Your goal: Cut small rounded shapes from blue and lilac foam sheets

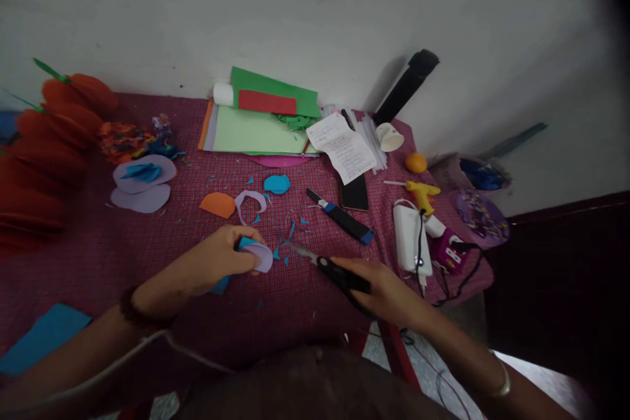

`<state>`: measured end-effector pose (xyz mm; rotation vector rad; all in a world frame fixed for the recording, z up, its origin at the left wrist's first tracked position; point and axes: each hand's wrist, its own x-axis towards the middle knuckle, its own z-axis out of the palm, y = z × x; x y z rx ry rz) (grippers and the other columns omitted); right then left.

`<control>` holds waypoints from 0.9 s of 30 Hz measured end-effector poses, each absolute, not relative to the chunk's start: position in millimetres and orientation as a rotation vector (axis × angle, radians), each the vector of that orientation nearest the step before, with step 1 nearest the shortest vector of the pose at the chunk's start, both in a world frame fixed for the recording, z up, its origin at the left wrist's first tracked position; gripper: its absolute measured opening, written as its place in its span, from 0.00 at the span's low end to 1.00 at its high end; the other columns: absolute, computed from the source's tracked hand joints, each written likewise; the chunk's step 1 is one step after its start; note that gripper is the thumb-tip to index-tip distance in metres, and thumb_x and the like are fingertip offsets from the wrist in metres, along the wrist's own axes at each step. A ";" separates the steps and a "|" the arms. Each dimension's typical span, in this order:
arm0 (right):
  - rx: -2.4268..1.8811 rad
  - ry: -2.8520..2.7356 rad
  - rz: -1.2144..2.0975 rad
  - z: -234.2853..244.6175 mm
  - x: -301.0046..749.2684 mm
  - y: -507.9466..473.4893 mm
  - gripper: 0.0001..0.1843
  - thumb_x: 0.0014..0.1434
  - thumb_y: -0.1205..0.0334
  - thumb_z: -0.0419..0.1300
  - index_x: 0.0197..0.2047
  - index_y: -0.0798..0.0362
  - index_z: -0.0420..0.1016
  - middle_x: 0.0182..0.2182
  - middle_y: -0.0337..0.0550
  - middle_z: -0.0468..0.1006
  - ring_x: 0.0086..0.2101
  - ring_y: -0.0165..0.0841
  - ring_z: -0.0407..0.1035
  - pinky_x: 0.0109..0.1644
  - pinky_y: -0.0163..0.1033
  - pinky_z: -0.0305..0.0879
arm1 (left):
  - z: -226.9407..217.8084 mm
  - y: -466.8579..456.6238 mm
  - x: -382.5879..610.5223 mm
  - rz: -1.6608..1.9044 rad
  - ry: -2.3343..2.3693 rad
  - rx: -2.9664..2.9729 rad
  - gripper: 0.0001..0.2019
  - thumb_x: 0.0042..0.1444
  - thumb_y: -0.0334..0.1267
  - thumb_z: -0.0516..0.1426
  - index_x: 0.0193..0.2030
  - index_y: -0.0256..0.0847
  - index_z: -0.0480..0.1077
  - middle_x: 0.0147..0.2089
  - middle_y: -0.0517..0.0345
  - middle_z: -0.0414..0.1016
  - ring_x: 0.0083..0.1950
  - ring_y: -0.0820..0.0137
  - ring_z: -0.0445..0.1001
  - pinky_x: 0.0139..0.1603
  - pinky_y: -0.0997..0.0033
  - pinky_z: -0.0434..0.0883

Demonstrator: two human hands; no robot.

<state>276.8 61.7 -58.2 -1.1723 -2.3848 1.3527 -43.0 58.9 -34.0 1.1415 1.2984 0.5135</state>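
Between the fingers of my left hand (229, 252) is a rounded lilac paper piece (263, 257) with blue paper (246, 243) against it. My right hand (386, 289) grips black-handled scissors (339, 272), their blades pointing left toward the paper but apart from it. Small blue scraps (276, 252) lie on the cloth between the two hands. Beyond my left hand are an orange half-round piece (218, 205), a curved lilac offcut (252, 200) and a blue scalloped piece (277, 184). A utility knife (342, 216) rests farther back, beyond the scissors.
Orange paper pumpkins (59, 131) crowd the left, near lilac paper rounds (142, 187). Paper sheets (260, 131) and a written note (342, 144) lie at the back. On the right are a yellow glue gun (422, 195), a white power bank (411, 239) and cables.
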 end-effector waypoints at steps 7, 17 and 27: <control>-1.152 -2.712 0.829 -48.7 264.9 46.6 0.15 0.62 0.69 0.56 0.51 0.52 0.75 0.43 0.50 0.75 0.45 0.40 0.69 0.50 0.47 0.66 | -26.3 46.3 -31.9 0.517 1.359 1.330 0.03 0.43 0.34 0.57 0.27 0.42 0.70 0.22 0.66 0.64 0.24 0.73 0.60 0.26 0.75 0.58; -0.816 -2.420 1.098 -26.8 178.5 65.2 0.10 0.51 0.64 0.65 0.36 0.52 0.69 0.32 0.38 0.70 0.33 0.30 0.64 0.38 0.34 0.60 | -31.8 34.5 -6.7 0.422 1.343 1.587 0.05 0.41 0.32 0.54 0.25 0.42 0.71 0.23 0.65 0.70 0.27 0.70 0.66 0.28 0.74 0.59; -0.925 -1.352 1.979 -68.6 151.1 63.5 0.14 0.47 0.56 0.66 0.27 0.53 0.65 0.22 0.31 0.64 0.23 0.24 0.56 0.29 0.32 0.52 | -37.0 25.0 -17.8 0.760 1.467 1.126 0.08 0.42 0.42 0.58 0.25 0.40 0.69 0.22 0.64 0.66 0.25 0.71 0.62 0.27 0.73 0.60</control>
